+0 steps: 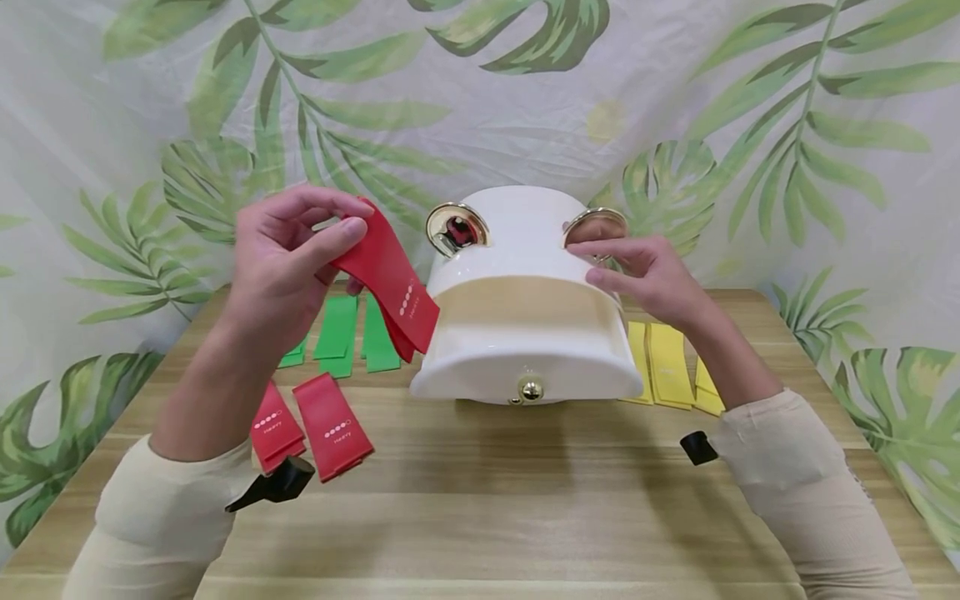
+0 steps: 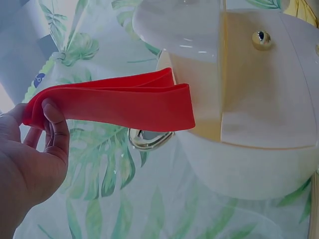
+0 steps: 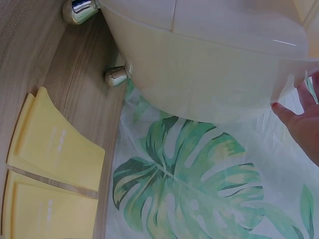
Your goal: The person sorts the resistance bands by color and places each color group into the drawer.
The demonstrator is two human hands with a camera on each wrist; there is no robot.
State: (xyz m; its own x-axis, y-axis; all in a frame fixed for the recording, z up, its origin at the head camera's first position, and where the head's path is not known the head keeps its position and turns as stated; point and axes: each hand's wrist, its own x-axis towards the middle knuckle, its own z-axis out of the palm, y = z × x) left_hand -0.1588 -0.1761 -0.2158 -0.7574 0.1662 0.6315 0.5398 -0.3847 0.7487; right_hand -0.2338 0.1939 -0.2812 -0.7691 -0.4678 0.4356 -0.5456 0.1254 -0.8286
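Note:
My left hand [image 1: 273,262] pinches one end of a folded red resistance band [image 1: 386,267] between thumb and fingers. The band's loose end slants down beside a white round-topped box [image 1: 521,225], overlapping its left edge in the head view. From the left wrist, the red band [image 2: 124,107] appears folded over on itself in layers, its far end at the box's cream opening [image 2: 202,112]. My right hand [image 1: 648,275] rests its fingertips on the box's upper right side, by a gold-rimmed round fitting [image 1: 596,223]. In the right wrist view, thumb and fingers touch the glossy white wall [image 3: 199,79].
Two folded red bands [image 1: 333,429] lie at the left front of the wooden table [image 1: 480,517]. Several green bands [image 1: 337,329] are behind them. Yellow bands [image 1: 670,367] lie to the right of the box. A leaf-printed cloth [image 1: 525,108] hangs behind.

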